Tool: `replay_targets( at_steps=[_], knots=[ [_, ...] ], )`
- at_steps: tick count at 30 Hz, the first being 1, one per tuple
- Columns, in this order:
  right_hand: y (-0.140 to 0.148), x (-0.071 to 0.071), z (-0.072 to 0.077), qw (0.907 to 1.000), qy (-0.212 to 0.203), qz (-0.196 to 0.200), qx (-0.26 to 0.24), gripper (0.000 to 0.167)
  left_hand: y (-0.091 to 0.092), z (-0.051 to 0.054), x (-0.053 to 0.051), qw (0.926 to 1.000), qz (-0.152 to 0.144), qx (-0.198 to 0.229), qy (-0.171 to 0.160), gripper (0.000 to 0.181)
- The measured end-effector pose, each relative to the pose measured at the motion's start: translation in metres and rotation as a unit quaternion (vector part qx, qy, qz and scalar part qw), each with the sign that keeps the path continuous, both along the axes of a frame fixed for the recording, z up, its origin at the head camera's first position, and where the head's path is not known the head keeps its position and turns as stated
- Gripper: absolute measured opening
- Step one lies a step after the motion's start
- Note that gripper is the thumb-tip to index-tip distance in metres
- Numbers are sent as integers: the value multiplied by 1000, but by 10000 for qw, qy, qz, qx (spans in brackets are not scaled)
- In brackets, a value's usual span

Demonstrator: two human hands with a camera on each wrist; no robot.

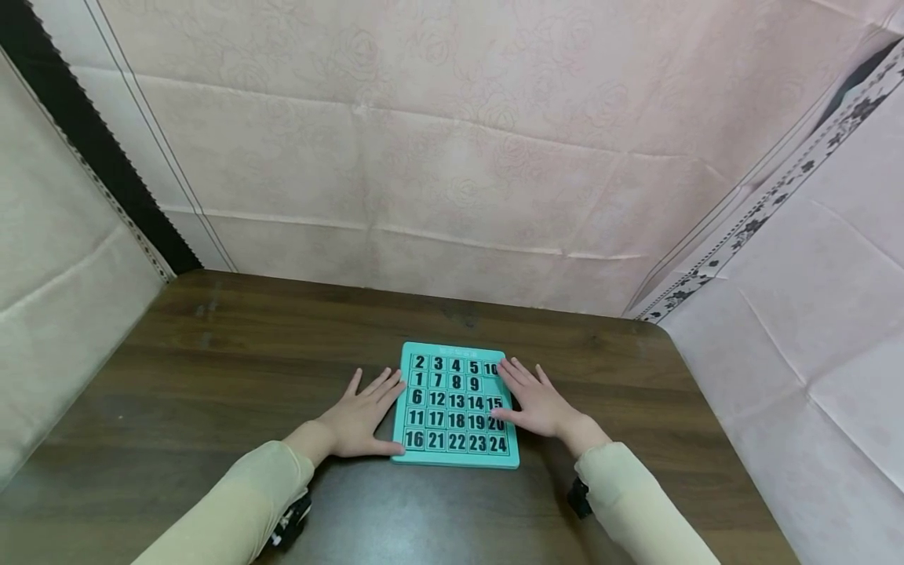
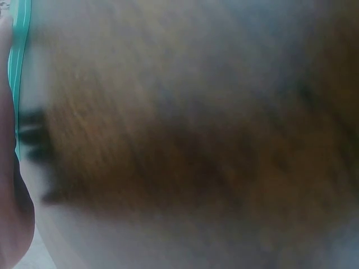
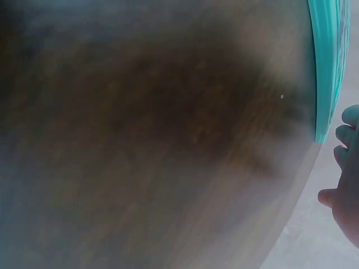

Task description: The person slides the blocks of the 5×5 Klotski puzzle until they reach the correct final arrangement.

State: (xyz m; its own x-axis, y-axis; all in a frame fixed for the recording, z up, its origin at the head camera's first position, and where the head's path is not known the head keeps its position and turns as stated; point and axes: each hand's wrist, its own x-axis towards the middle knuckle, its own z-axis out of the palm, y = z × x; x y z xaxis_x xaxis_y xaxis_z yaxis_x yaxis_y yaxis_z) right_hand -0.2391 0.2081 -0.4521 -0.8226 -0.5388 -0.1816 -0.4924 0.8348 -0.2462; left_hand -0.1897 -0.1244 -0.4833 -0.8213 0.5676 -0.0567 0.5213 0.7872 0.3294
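Observation:
A turquoise sliding number puzzle [image 1: 455, 410] lies flat on the table, with black numbers on its square tiles. Its gap without a tile is right of the 9, in the second row. My left hand [image 1: 362, 417] has its fingers spread, with fingertips and thumb at the board's left edge. On the other side my right hand [image 1: 535, 402] reaches over the right edge; its fingertips are by the 10 and its thumb by the 20. The left wrist view shows only a strip of the puzzle [image 2: 18, 50]. In the right wrist view, the puzzle's side [image 3: 324, 78] stands beside my right hand [image 3: 349, 185].
Under the puzzle is a dark brown wooden table [image 1: 247, 377] with rounded far corners. A pale rose-patterned cloth [image 1: 424, 157] hangs behind its far edge. More white cloth [image 1: 812, 353] hangs at the right, with a floral border. Dark wrist straps [image 1: 579, 498] show below the sleeves.

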Motion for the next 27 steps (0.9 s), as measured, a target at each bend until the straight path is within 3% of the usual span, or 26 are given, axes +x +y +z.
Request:
replay_targets(
  at_steps=[10, 27],
  knots=[
    [-1, -4, -7, 9999, -92, 17, 131, 82, 0, -1, 0, 10000, -13, -3, 34, 102],
    [2, 15, -4, 9994, -21, 265, 215, 83, -1, -2, 0, 10000, 3, -1, 67, 102]
  ],
)
